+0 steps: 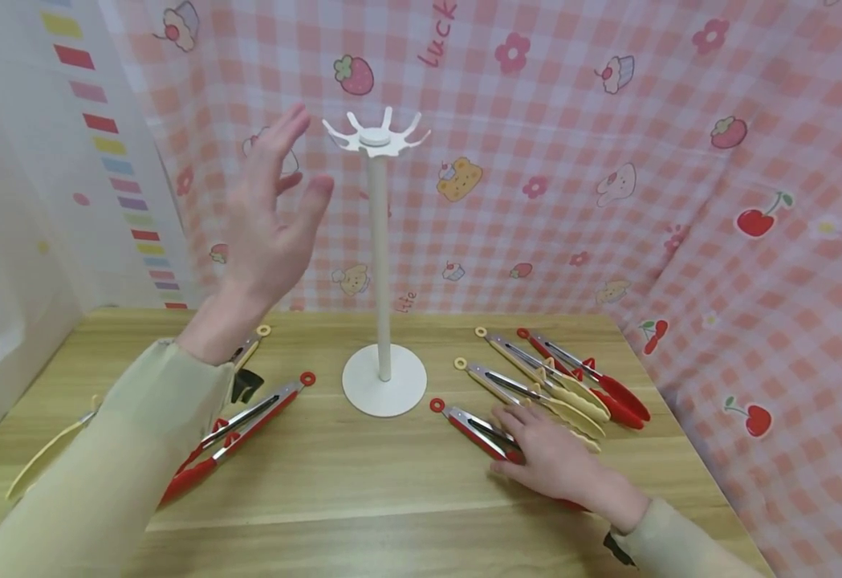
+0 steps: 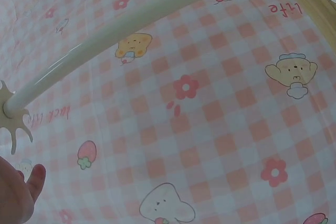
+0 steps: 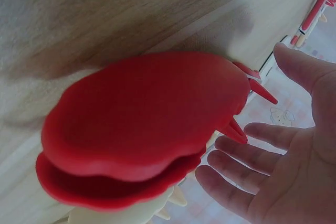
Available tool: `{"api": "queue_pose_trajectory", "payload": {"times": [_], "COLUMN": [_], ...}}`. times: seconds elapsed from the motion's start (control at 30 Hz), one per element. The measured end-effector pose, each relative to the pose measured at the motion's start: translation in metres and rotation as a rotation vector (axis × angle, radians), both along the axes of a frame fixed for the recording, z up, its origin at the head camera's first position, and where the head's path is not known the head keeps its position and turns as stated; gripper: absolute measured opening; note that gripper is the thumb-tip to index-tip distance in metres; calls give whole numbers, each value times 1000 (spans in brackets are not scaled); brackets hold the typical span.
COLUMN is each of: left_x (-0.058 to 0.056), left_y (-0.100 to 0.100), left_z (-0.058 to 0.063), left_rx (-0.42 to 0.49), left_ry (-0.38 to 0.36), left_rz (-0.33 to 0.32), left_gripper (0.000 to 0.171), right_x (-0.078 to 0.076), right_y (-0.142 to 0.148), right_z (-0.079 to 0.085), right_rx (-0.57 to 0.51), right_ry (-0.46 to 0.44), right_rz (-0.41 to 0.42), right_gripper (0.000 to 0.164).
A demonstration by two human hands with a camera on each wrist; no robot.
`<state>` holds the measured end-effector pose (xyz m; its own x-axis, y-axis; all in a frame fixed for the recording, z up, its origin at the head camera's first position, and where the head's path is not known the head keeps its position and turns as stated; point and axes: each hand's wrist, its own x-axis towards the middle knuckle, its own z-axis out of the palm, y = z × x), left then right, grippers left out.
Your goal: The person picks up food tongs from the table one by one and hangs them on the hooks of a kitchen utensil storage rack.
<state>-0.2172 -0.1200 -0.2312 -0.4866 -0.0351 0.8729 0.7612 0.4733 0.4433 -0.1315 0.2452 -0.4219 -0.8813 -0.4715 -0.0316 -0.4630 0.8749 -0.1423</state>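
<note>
My left hand (image 1: 269, 233) is raised just left of the top of a white stand (image 1: 380, 265), fingers spread and nothing in them. Curved prongs (image 2: 18, 124) ring the stand's top, near the left fingers (image 2: 35, 179) in the left wrist view. On the right, my right hand (image 1: 547, 453) reaches over a pair of red tongs (image 1: 467, 429), its fingers loosely extended. The right wrist view shows the scalloped red tong head (image 3: 152, 114) beside the right palm (image 3: 294, 182), fingertips close to the tongs. Part of these tongs lies hidden beneath the hand.
Pale yellow tongs (image 1: 489, 381) and more red tongs (image 1: 623, 401) lie right of the stand's round base (image 1: 384, 397). To its left are red tongs (image 1: 265, 407) and yellow tongs (image 1: 41, 457), partly behind my left sleeve. A checked cloth (image 1: 536, 120) hangs behind the wooden table (image 1: 363, 490).
</note>
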Motion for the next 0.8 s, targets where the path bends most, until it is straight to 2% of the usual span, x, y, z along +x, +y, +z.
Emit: {"api": "queue_pose_trajectory", "payload": {"times": [0.17, 0.3, 0.43, 0.57, 0.8], "left_x": [-5, -8, -12, -13, -15], "left_y": [4, 4, 4, 6, 9], "left_z": [2, 4, 8, 10, 12], "left_rx": [15, -18, -69, -81, -94], "left_ry": [40, 47, 46, 66, 72], "left_rz": [-40, -60, -70, -69, -42], "left_gripper": [91, 83, 64, 41, 36], "right_x": [1, 0, -2, -2, -1], "right_y": [0, 0, 0, -1, 0], "right_z": [-3, -5, -6, -7, -7], "right_rx": [5, 10, 21, 32, 41], "right_ry": [4, 5, -7, -11, 6], "right_rz": [17, 28, 18, 10, 2], "right_gripper": [78, 78, 78, 77, 71]}}
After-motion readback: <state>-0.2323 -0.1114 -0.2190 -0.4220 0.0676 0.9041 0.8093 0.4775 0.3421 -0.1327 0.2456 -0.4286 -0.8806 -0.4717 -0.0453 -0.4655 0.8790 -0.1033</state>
